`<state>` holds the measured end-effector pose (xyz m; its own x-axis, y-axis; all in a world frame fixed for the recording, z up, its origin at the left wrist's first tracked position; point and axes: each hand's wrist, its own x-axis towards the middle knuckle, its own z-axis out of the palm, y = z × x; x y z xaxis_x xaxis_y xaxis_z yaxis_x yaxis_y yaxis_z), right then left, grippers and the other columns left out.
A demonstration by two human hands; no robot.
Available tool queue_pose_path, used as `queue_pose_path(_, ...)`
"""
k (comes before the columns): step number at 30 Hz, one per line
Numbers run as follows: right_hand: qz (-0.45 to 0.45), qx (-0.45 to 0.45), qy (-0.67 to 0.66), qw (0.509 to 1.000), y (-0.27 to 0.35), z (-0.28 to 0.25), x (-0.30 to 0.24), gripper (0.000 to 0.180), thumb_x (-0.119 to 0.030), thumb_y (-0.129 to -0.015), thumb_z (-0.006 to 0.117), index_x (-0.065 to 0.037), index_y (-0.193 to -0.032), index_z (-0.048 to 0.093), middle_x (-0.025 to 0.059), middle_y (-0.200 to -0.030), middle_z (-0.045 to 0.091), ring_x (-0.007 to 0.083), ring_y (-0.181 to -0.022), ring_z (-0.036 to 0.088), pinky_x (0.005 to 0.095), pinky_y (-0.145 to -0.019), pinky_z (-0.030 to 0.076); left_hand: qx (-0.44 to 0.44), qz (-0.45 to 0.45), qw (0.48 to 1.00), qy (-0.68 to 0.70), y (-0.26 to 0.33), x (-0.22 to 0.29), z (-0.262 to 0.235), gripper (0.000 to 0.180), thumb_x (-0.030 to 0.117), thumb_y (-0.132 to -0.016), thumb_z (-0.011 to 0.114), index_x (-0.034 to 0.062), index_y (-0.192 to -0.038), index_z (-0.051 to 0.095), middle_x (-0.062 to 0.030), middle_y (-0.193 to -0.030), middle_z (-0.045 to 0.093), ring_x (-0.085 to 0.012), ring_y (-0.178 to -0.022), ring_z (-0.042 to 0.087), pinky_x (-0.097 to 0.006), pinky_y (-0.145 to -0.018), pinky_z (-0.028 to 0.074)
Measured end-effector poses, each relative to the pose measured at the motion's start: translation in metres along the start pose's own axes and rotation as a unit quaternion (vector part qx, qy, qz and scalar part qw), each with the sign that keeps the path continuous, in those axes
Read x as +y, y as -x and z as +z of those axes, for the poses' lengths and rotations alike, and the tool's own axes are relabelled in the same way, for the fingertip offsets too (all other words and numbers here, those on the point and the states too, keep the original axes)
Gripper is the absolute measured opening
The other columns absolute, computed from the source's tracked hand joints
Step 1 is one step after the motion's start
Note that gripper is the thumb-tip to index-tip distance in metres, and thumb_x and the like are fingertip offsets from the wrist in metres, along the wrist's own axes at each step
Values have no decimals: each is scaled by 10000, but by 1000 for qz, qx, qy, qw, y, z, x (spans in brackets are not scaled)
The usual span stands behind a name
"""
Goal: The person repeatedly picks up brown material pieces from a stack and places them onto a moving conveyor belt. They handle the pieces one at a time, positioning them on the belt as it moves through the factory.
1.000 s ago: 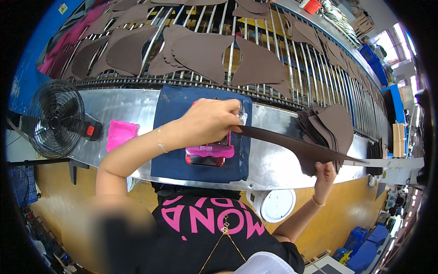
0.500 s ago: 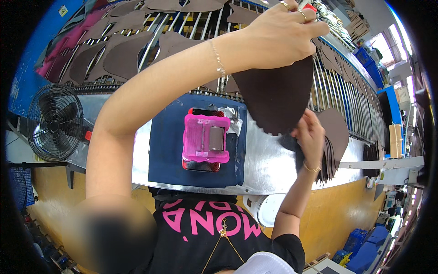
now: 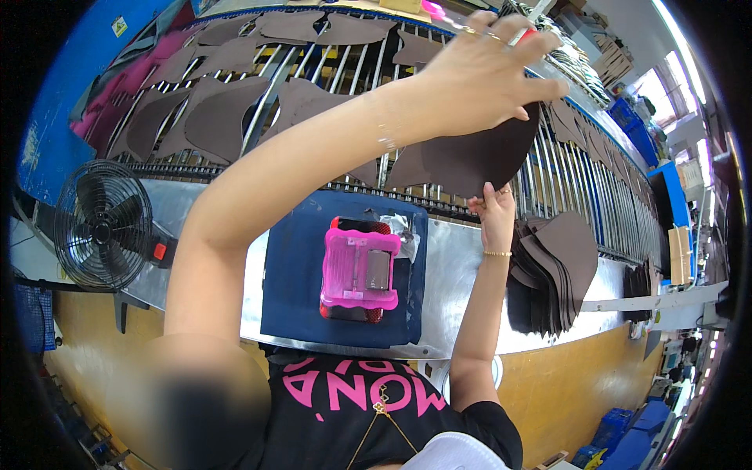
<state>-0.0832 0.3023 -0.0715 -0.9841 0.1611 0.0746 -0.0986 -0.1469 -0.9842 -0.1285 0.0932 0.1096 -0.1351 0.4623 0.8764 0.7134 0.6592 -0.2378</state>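
Observation:
A dark brown, leather-like cut piece [image 3: 478, 160] lies at the bars of the roller conveyor [image 3: 552, 157], partly hidden by my left arm. My left hand [image 3: 486, 74] is over its far end with the fingers spread apart. At the piece's near edge, my right hand [image 3: 495, 215] has its thumb and fingers closed on it. A fanned stack of similar brown pieces [image 3: 576, 251] lies on the metal table, to the right of my right forearm.
Several brown cut pieces [image 3: 223, 117] lie along the conveyor. A pink-cased device [image 3: 341, 270] rests on a blue mat [image 3: 298, 325] on the metal table [image 3: 442, 313]. On the left is a black fan [image 3: 100, 231]. A white bar [image 3: 642, 300] juts out at the right.
The dark piece has moved away from me toward the conveyor. My left hand's fingers have spread from a closed grip. My right hand has moved left and away from the stack.

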Motion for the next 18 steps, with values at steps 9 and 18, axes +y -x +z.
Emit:
queue_pose_path(9,145,36,22,988,-91,-27,94,99,-53,-941,490,-39,-1039,488,81,-821,600,166,-590,625,261,-474,523,-108,-210,971,24,104,-29,-91,586,225,-756,730,255,-1296,503,-134,-1361,360,-335,-1247,363,-453,-1015,323)
queue_pose_path(18,85,150,144,974,-64,-35,57,441,-306,-806,733,-25,-983,444,56,-580,557,84,-413,490,211,-357,346,-180,-407,895,37,198,-10,-137,593,148,-794,711,122,-1329,455,-134,-1366,321,-309,-1259,367,-406,-1046,320)
